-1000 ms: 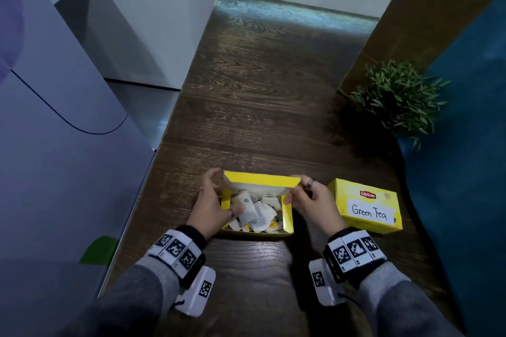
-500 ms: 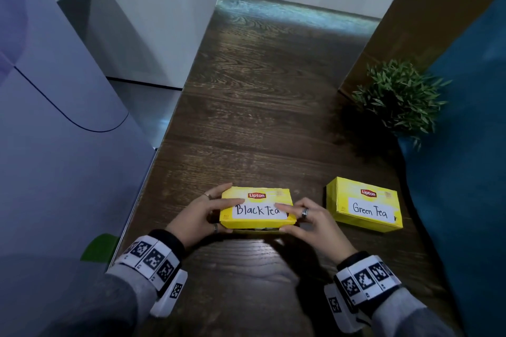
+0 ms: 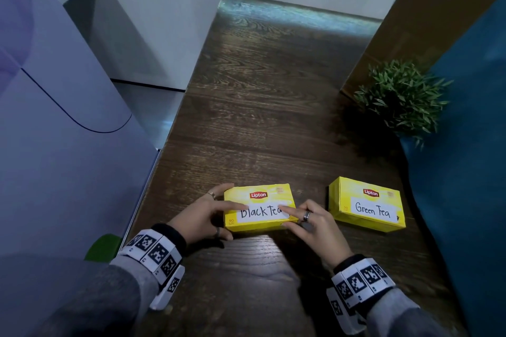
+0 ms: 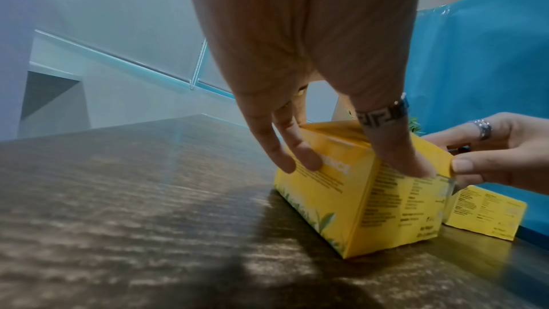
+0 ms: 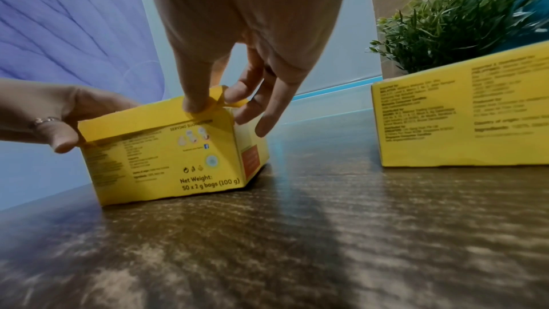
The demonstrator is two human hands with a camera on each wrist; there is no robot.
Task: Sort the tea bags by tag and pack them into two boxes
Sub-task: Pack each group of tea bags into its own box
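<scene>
The yellow Lipton box labelled Black Tea point(image 3: 258, 206) stands closed on the dark wooden table point(image 3: 260, 90), near its front edge. My left hand point(image 3: 202, 216) holds its left end, with fingers on the side and lid and the ringed thumb on the front face point(image 4: 410, 163). My right hand point(image 3: 312, 221) pinches the lid's right front corner, index finger on the label and thumb point(image 5: 193, 105) on the front flap. The closed Green Tea box point(image 3: 367, 204) stands untouched to the right. No tea bags show.
A small green plant point(image 3: 402, 98) stands at the table's right edge behind the Green Tea box. A blue panel point(image 3: 465, 186) borders the right side and a pale lilac wall point(image 3: 54, 145) the left. Bare wood stretches beyond the boxes.
One second ago the Black Tea box stood open with tea bags showing. The lid came down, and both hands now sit on the closed box, almost unmoved in the last half second.
</scene>
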